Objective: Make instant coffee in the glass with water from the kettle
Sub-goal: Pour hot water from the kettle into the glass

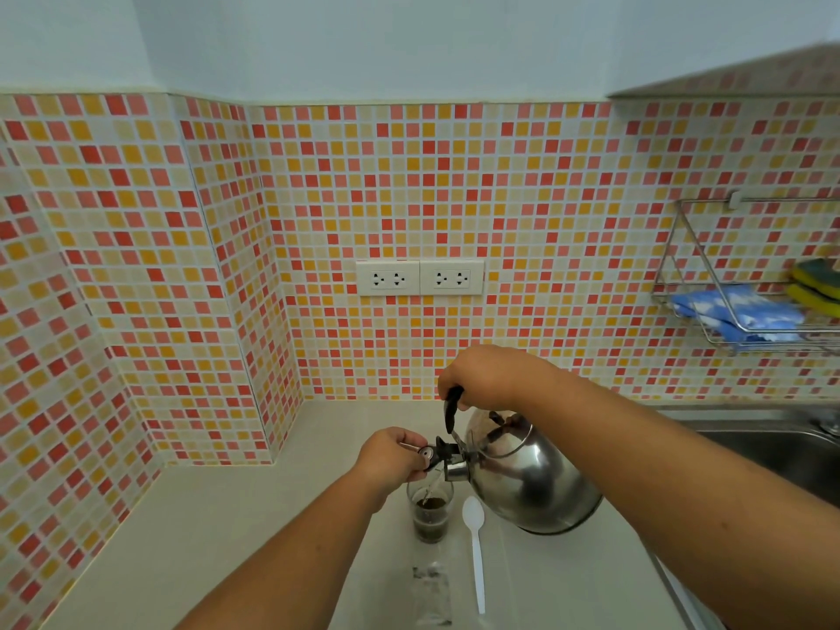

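Note:
A steel kettle point(527, 479) is tilted to the left over a small clear glass point(429, 516) on the counter. My right hand point(486, 377) grips the kettle's black handle from above. My left hand point(391, 454) pinches the black spout cap and holds it open. A thin stream of water falls from the spout into the glass, which holds dark coffee liquid and granules. A white plastic spoon point(476, 547) lies on the counter just right of the glass. An empty clear sachet point(432, 593) lies in front of the glass.
The pale counter point(227, 538) meets tiled walls at the left and back. Two double wall sockets point(419, 277) sit above the counter. A steel sink point(772, 447) lies to the right. A wire rack point(745, 302) on the wall holds a blue cloth and sponges.

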